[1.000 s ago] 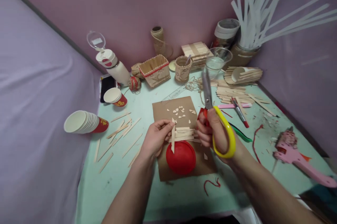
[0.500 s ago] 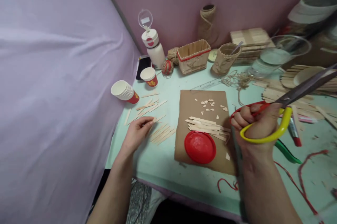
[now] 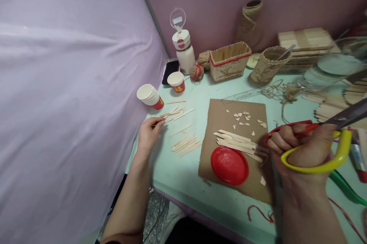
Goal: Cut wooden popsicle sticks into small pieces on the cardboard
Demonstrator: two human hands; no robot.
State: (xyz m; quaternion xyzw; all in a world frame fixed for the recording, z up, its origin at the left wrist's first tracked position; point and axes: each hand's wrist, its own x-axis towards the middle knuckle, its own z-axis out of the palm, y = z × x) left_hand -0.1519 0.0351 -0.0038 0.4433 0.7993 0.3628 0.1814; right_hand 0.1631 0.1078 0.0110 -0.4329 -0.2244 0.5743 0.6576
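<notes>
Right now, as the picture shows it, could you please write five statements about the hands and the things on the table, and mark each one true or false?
1. The right hand holds the scissors. True.
2. The red dish lies to the left of the cardboard, off its edge. False: the red dish lies on the cardboard.
3. The left hand is at the thin sticks left of the cardboard. True.
4. The white bottle stands to the right of the wooden box. False: the white bottle is to the left of the wooden box.
5. One paper cup stands apart from the stack of cups. True.
</notes>
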